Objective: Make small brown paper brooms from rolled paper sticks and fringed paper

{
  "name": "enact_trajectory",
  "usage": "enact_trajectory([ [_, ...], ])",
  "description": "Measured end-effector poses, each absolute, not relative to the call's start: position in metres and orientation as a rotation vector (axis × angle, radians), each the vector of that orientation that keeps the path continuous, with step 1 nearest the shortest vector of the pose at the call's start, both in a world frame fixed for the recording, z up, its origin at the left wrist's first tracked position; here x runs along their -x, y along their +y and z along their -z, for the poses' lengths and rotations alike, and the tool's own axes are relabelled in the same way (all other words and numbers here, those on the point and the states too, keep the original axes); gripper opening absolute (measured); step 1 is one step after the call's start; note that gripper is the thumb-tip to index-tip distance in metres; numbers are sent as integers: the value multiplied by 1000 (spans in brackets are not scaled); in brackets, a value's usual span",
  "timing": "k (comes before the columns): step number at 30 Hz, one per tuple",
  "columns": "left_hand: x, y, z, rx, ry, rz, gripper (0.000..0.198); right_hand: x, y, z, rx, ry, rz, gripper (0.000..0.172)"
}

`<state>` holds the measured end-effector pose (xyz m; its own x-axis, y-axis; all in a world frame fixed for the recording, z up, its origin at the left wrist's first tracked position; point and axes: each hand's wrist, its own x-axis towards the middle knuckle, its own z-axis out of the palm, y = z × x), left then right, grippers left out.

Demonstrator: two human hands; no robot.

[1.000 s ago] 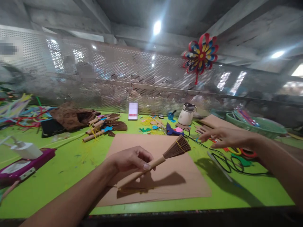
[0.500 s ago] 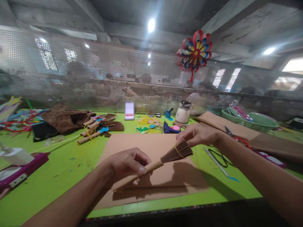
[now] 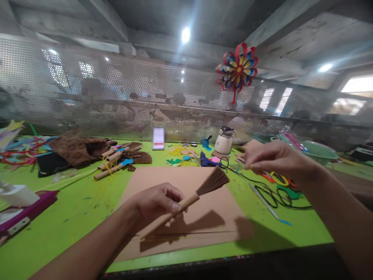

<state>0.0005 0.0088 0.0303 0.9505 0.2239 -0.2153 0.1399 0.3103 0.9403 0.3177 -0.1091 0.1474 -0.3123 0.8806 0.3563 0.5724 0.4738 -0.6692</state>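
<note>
My left hand (image 3: 159, 202) grips the rolled kraft-paper handle of a pleated paper fan (image 3: 214, 181). The fan tilts up to the right, its brown folds spread slightly at the top. Beneath it lie sheets of kraft paper (image 3: 151, 177). My right hand (image 3: 268, 157) is raised to the right of the fan, apart from it, with thumb and forefinger pinched together. A tiny yellow bit shows at those fingertips and looks like the band that was around the folds. The rest of it is hidden or too thin to see.
Several similar paper fans (image 3: 112, 165) lie at the left by a brown cloth (image 3: 77, 147). Behind the sheets are a phone (image 3: 158, 138), a blue glue gun (image 3: 208, 161) and a jug (image 3: 224, 140). A black cable (image 3: 265, 198), a white pen-like stick (image 3: 264, 202) and a green basket (image 3: 322, 151) are at the right.
The yellow band is gone from the fan's folds, which have spread a little. My right hand has moved away to the right and slightly up. My left hand has kept its hold.
</note>
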Motion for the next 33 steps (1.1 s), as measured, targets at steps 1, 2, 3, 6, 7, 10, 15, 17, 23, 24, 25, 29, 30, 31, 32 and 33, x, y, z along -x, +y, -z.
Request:
enact_trajectory([
  [1, 0, 10, -29, -1249, 333, -73, 26, -322, -117, -147, 1213, -2044, -538, 11],
  [2, 0, 11, -27, -1234, 332, -86, 27, -325, -125, -146, 1227, -2078, -531, 10],
  [3, 0, 12, -26, -1216, 330, -98, 28, -328, -132, -144, 1244, -2115, -537, 10],
  [6, 2, 13, -25, -1169, 329, -118, 28, -333, -150, -135, 1292, -2173, -607, 11],
  [7, 2, 13, -25, -1161, 328, -134, 28, -335, -154, -131, 1309, -2159, -631, 12],
  [10, 3, 13, -24, -1152, 300, -178, 26, -339, -162, -117, 1380, -2097, -673, 16],
  [15, 2, 14, -22, -1204, 234, -210, 28, -344, -160, -98, 1541, -2001, -670, 24],
  [17, 2, 15, -21, -1220, 229, -211, 29, -347, -156, -94, 1612, -1849, -567, 26],
  [23, 4, 13, -21, -1216, 223, -142, 31, -361, -142, -93, 1644, -1363, -243, 32],
  [24, 4, 13, -20, -1224, 223, -134, 32, -363, -141, -93, 1638, -1320, -207, 32],
  [25, 4, 13, -20, -1231, 227, -124, 33, -364, -139, -94, 1624, -1284, -164, 32],
  [29, 3, 10, -21, -1245, 231, -116, 33, -367, -129, -91, 1593, -1252, -29, 32],
  [30, 3, 9, -21, -1240, 223, -113, 32, -367, -125, -88, 1604, -1274, -24, 34],
  [31, 3, 8, -22, -1232, 213, -113, 32, -365, -120, -84, 1624, -1317, -38, 36],
  [32, 2, 7, -23, -1222, 203, -115, 32, -362, -115, -79, 1644, -1377, -64, 38],
  [33, 2, 7, -24, -1215, 195, -116, 31, -359, -110, -74, 1660, -1457, -98, 38],
])
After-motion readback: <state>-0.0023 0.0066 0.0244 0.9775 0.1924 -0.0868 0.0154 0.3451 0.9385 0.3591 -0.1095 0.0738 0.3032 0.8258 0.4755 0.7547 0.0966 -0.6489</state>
